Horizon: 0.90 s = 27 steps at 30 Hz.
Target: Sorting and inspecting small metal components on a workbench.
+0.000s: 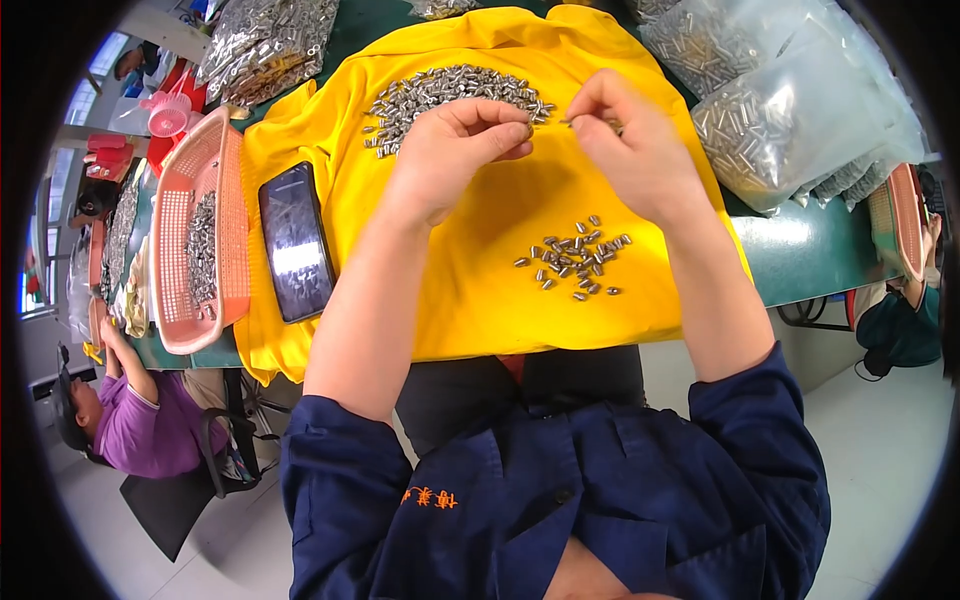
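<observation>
Over the yellow cloth (460,300) both of my hands are raised with their fingertips close together but apart. My left hand (462,150) is closed in a pinch beside the large heap of small metal parts (425,95); what lies between its fingertips is too small to make out. My right hand (635,145), slightly blurred, is also pinched. A tiny dark tip shows at its thumb and forefinger, its kind unclear. Below the hands, nearer to me, a smaller loose group of short, silvery, cylindrical metal parts (575,260) lies scattered on the cloth.
A black phone (297,245) lies left of the heap. Beyond it stands a pink plastic basket (170,260) with metal parts inside. Clear bags of metal parts (750,130) crowd the right, another bag (268,45) the far left. A person in purple (150,430) sits at left.
</observation>
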### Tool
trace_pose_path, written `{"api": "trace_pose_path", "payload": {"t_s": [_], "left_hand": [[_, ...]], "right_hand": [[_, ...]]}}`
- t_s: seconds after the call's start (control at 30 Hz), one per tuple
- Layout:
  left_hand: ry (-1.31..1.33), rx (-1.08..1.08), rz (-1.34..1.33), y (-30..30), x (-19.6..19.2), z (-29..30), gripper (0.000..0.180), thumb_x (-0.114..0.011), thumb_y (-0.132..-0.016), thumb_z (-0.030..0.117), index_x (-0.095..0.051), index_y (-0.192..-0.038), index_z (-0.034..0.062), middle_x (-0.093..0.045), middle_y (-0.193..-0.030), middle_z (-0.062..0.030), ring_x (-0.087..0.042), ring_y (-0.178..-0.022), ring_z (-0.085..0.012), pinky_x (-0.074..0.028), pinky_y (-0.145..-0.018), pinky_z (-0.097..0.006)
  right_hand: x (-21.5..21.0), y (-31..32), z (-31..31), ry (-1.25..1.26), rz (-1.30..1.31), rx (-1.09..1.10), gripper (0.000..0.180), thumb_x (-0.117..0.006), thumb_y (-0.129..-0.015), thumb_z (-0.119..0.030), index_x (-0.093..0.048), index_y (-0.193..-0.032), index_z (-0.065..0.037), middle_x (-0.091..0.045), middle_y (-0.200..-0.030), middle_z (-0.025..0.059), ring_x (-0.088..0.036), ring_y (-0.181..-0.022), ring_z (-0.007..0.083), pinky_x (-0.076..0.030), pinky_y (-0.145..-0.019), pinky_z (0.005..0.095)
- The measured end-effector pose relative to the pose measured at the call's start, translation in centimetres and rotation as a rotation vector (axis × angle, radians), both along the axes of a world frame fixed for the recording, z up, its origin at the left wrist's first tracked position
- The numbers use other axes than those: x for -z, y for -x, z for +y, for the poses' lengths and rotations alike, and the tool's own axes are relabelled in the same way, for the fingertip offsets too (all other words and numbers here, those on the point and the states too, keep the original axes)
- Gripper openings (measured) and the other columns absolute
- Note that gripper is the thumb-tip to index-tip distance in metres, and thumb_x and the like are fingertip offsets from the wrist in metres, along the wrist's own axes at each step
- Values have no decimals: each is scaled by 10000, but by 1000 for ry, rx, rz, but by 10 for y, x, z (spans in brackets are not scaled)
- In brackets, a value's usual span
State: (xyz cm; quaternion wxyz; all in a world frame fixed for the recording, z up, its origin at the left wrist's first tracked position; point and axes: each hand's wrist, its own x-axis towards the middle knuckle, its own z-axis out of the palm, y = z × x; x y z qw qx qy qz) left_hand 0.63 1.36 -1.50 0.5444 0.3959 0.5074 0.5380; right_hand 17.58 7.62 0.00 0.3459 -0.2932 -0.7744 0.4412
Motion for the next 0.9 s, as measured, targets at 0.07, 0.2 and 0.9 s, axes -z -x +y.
{"api": "trace_pose_path", "payload": {"t_s": [0.07, 0.2, 0.9], "left_hand": [[-54, 126, 356, -1, -3, -5, 105, -572, -746, 19, -596, -846, 3, -606, -789, -32, -574, -728, -116, -458, -672, -225], [-170, 517, 709, -28, -13, -16, 119, -581, -698, 30, -610, -813, 21, -611, -815, -65, -577, -755, -148, -445, -695, -238], [-349, 164, 1310, 26, -1, -7, 102, -577, -686, 61, -608, -777, 30, -552, -761, -94, -537, -767, -254, -426, -685, -316]], "right_hand": [[-2, -2, 3, -58, 28, 90, 93, -481, -746, -97, -495, -803, -25, -520, -654, 44, -472, -589, 109, -388, -548, 244], [-2, -2, 4, -92, 11, 135, 96, -487, -745, -95, -493, -804, -19, -526, -663, 41, -469, -586, 108, -388, -549, 244], [-1, 4, -3, -117, -60, 64, 83, -491, -738, -87, -492, -795, -27, -550, -674, 73, -505, -587, 152, -408, -558, 260]]}}
